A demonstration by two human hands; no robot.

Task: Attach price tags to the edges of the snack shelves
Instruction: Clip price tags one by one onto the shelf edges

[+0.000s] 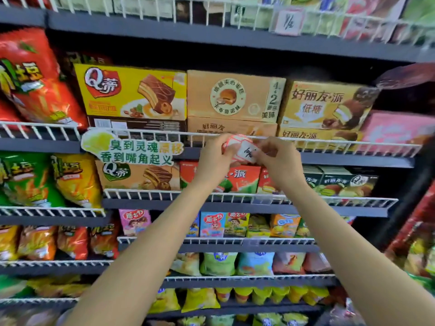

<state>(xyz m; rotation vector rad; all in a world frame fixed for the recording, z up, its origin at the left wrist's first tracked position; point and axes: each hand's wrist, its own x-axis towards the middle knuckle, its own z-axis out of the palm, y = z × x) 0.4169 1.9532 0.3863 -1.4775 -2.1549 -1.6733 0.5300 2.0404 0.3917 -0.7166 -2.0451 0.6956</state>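
Just in front of the white wire shelf rail point(329, 145), your left hand point(215, 158) clamped a wad of red-bordered price tags point(231, 143); your right hand point(280, 161) pinched one written tag point(247, 153). Peeling slowly would likely keep it flat.

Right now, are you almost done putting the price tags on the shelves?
Not nearly. One tag already hangs on the top rail. Both hands, left and right, are peeling a written sticker off a stack of stickers. The white rails lower down show no price tags yet.
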